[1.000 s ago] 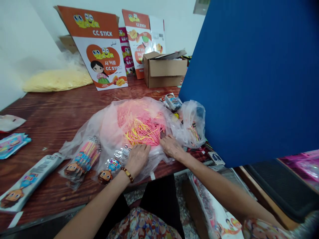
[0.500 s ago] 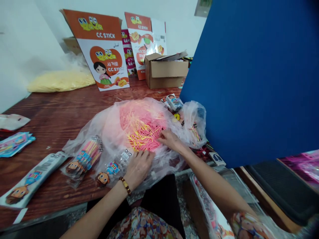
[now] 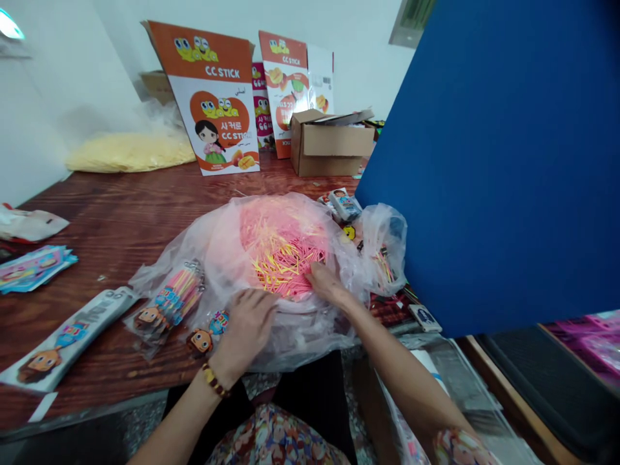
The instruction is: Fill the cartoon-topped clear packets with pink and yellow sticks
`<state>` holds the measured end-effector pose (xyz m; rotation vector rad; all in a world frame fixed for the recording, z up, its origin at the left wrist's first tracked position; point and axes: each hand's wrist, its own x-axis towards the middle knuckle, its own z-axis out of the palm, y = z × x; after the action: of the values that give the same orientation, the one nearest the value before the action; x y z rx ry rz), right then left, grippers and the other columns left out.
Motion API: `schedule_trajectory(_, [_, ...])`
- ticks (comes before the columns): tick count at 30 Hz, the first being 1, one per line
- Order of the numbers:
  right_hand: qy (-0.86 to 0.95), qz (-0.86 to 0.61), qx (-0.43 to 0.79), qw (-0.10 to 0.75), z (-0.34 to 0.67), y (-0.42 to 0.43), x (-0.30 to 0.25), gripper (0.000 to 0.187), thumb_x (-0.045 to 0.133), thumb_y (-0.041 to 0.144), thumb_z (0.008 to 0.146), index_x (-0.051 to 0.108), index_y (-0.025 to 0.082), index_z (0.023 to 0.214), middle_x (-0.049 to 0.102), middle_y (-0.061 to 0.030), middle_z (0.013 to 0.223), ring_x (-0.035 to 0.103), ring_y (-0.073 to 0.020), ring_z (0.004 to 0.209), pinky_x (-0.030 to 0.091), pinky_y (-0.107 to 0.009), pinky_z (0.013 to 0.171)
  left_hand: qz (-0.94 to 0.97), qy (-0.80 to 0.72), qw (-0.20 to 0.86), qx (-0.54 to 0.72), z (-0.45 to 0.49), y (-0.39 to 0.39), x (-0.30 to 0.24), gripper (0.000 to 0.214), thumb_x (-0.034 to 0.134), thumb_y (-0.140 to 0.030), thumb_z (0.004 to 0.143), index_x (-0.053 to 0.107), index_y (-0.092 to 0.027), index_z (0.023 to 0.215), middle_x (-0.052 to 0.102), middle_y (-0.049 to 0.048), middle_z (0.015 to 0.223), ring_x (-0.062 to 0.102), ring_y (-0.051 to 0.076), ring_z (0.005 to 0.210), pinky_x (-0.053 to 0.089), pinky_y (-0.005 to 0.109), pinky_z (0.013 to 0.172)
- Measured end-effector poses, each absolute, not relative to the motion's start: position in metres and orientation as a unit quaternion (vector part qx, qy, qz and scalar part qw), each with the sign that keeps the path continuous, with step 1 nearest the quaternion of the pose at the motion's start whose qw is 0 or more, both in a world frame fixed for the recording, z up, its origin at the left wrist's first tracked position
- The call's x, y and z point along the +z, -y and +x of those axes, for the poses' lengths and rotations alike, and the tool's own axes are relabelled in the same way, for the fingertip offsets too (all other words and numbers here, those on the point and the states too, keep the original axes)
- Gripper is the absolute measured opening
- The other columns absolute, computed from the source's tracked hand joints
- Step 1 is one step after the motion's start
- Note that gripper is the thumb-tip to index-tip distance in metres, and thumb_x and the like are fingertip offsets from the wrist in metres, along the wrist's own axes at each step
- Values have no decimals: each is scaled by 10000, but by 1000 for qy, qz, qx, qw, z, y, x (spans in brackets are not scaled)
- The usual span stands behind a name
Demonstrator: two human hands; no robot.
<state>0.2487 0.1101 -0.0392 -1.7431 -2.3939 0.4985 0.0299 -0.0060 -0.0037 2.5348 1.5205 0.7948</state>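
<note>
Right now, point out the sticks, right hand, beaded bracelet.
Pink and yellow sticks [image 3: 287,266]: head view, middle of exposed pile.
Right hand [image 3: 326,283]: head view, back of the hand.
Beaded bracelet [image 3: 214,380]: head view, its middle beads.

The right hand's [image 3: 325,282] fingertips are lost among the sticks [image 3: 278,268] — whether they pinch any is hidden. The left hand [image 3: 248,326] covers part of a wrapper [image 3: 200,341]. Picture edges crop the board [image 3: 504,168], lamp [image 3: 10,24] and packets [image 3: 36,266] — flaps obscure most of the carton's [image 3: 338,141] contents.
</note>
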Motion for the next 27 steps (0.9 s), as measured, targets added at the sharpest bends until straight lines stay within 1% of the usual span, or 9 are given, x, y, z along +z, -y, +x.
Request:
schedule_trajectory(4, [740,-583,260,214,260,-111,-47,131,483,266,883,481,193,774,566,-12,758,502,-152,709,372,-262,663,763,-585,-10,275,-16,8,-10,237,439,-269,960,650,-177,1013,700,90,952,617,246,919,415,405,863])
schedule_trajectory(6, [705,-563,314,296,263,-111,-53,183,503,305,846,443,204,706,504,24,688,455,-140,666,351,-257,636,746,-624,-38,232,-30,7,-18,253,466,-307,943,644,-167,1055,690,118,998,609,282,961,422,417,858])
schedule_trajectory(8, [679,-544,358,339,264,-111,-58,228,516,350,817,432,205,662,483,37,654,431,-131,637,341,-255,621,735,-650,-55,184,-37,5,-26,304,504,-350,919,625,-157,1120,678,139,1054,598,309,1003,427,425,860])
schedule_trajectory(11, [664,-526,401,349,263,-112,-63,258,537,394,790,456,201,639,514,37,632,432,-127,617,339,-253,609,724,-673,-60,137,-37,3,-36,367,543,-393,893,610,-160,1169,669,146,1094,590,325,1033,423,435,861])
schedule_trajectory(14, [669,-523,405,337,263,-113,-65,263,555,416,779,492,196,648,549,29,632,447,-131,630,348,-253,617,717,-680,-38,148,-36,0,-38,329,547,-377,884,621,-180,1137,670,128,1072,594,317,1025,414,430,858])
schedule_trajectory(18, [679,-531,377,340,264,-112,-62,336,537,484,782,466,202,613,476,34,600,408,-130,616,322,-254,588,712,-662,39,230,-38,-4,-34,167,536,-330,861,627,-191,883,675,88,905,614,280,921,423,395,828])
schedule_trajectory(20, [677,-532,368,352,263,-111,-60,365,538,510,774,426,211,598,424,43,588,381,-128,603,303,-253,568,697,-655,94,275,-39,-6,-30,162,531,-333,845,599,-194,797,669,71,821,621,256,836,439,374,790])
schedule_trajectory(23, [668,-521,363,387,261,-109,-55,361,542,516,781,427,216,615,419,43,600,379,-132,604,311,-259,573,657,-655,169,332,-42,-6,-24,190,543,-357,818,625,-189,855,693,64,825,636,241,795,464,354,756])
schedule_trajectory(27, [635,-486,415,434,256,-107,-43,351,542,529,805,518,209,663,533,19,639,484,-154,653,399,-284,660,615,-646,237,386,-44,-2,-13,238,571,-417,815,641,-197,876,695,41,811,643,219,755,488,316,695])
